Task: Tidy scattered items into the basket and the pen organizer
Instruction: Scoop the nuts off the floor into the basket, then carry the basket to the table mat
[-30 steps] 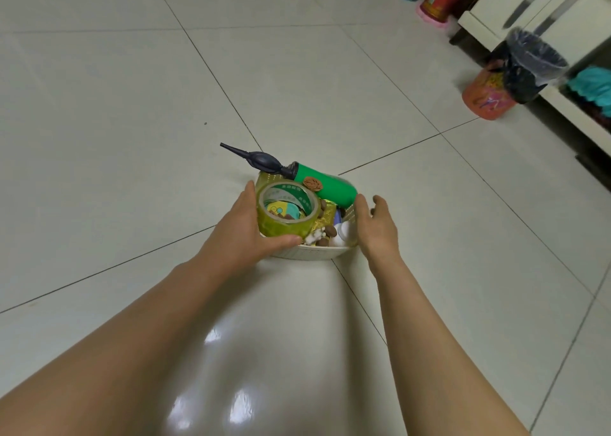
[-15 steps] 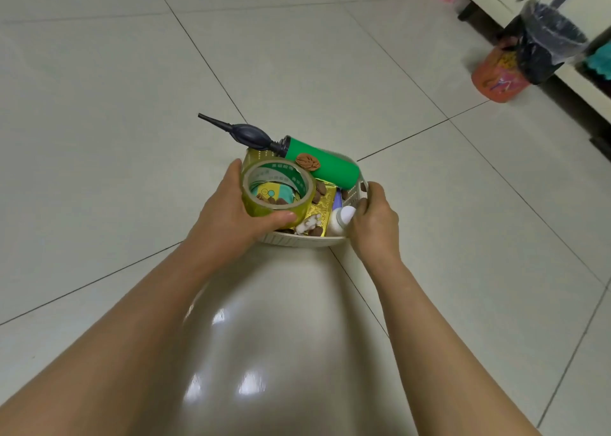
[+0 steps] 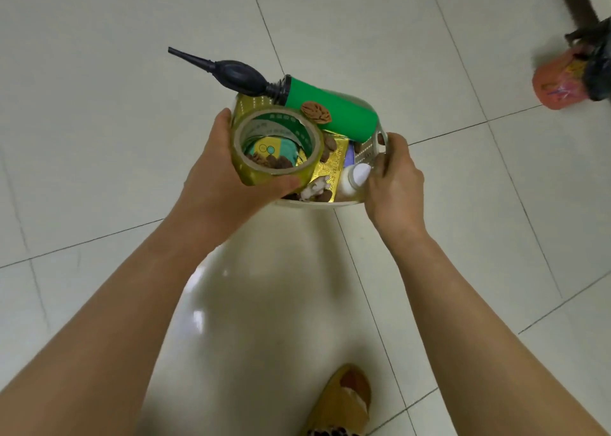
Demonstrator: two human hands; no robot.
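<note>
Lifting the white plastic basket (image 3: 317, 205) off the tiled floor (image 3: 99, 138), you now carry it closer to you. Your left hand (image 3: 221, 184) clamps the yellowish tape roll (image 3: 276, 148) against its left rim; your right hand (image 3: 395, 179) curls round its right rim. Collecting looks finished. The tape's green print is unreadable.

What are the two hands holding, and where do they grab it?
The left hand grips the tape roll round its outer side, thumb across the front. The right hand grips the white basket by its right-end handle.
</note>
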